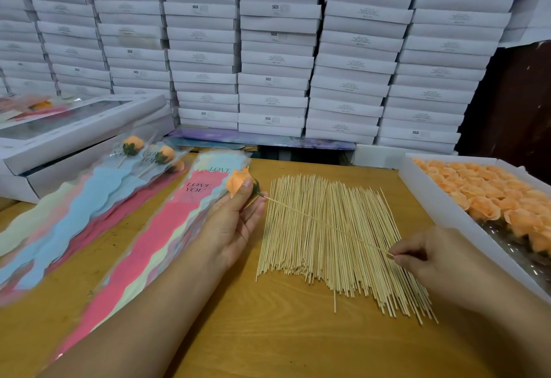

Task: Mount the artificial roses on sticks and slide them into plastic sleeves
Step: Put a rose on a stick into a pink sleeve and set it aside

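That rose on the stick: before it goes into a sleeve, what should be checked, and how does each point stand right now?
1. Rose held: ok, the left hand holds it at its fingers.
2. Stick meets the rose's green base: ok; how deep it sits, cannot tell.
3. Far end of the stick controlled: ok, the right hand pinches it.
4. Sleeves within reach: ok, the sleeve stack lies right beside the left hand.
5. A sleeve opened to receive the rose: not ok, none is picked up yet.
6. Stick lifted off the stick pile: cannot tell.
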